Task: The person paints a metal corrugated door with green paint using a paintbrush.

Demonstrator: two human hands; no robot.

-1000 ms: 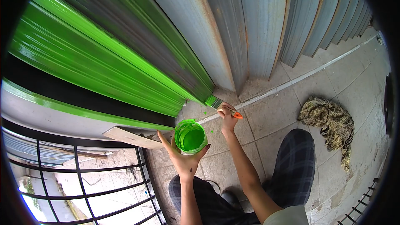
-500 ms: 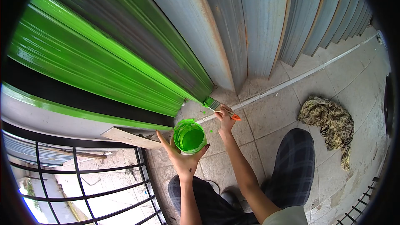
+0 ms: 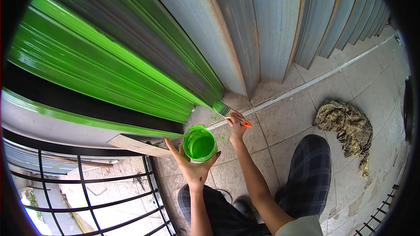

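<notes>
My left hand (image 3: pixel 194 171) is wrapped round a tub of green paint (image 3: pixel 202 145), which tilts so that its inside shows. Green smears coat the rim. In my right hand (image 3: pixel 236 125) is a paintbrush (image 3: pixel 224 110) with an orange-tipped handle. Its green bristles touch the bottom end of a folding metal shutter panel (image 3: pixel 192 67). The panels at the left (image 3: pixel 96 70) are glossy green, with a dark grey, thinly coated strip between them. Toward the right the panels (image 3: pixel 275 26) are bare grey with rusty edges.
A crumpled, dirty cloth (image 3: pixel 343 124) lies on the tiled floor (image 3: pixel 284 124) at the right. A pale floor track (image 3: pixel 306 85) runs under the panels. A wooden board (image 3: pixel 140 145) and a black metal grille (image 3: pixel 83 179) stand at the left. Green drops spot the tiles.
Almost nothing differs. The brush stays at the panel's lower end with only a very slight shift, and the paint tub is held in the same place.
</notes>
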